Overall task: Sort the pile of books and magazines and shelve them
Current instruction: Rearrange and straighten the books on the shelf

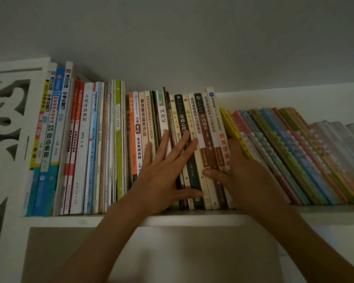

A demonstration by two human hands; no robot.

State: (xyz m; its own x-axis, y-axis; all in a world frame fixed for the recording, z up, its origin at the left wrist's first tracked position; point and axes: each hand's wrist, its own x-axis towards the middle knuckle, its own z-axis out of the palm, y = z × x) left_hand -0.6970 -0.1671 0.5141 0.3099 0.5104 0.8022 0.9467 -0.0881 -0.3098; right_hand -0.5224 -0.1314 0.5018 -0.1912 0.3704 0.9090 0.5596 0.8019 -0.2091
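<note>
A row of upright books (94, 144) fills the white shelf (192, 218) from its left end to the middle. My left hand (164, 172) lies flat with straight, spread fingers against the spines of the middle books (200, 123), thumb low on a dark spine. My right hand (241, 170) is at the right end of that upright group: its thumb presses the spines, and its fingers reach behind a white book with red characters (223, 139), hidden from view. Right of it, several thin colourful booklets (284, 152) lean to the left.
A white carved side panel (6, 129) closes the shelf on the left. A pale wall rises above the books. White plastic-wrapped items (339, 137) lie at the far right of the shelf. Below is another shelf compartment (192, 252), dim and brownish.
</note>
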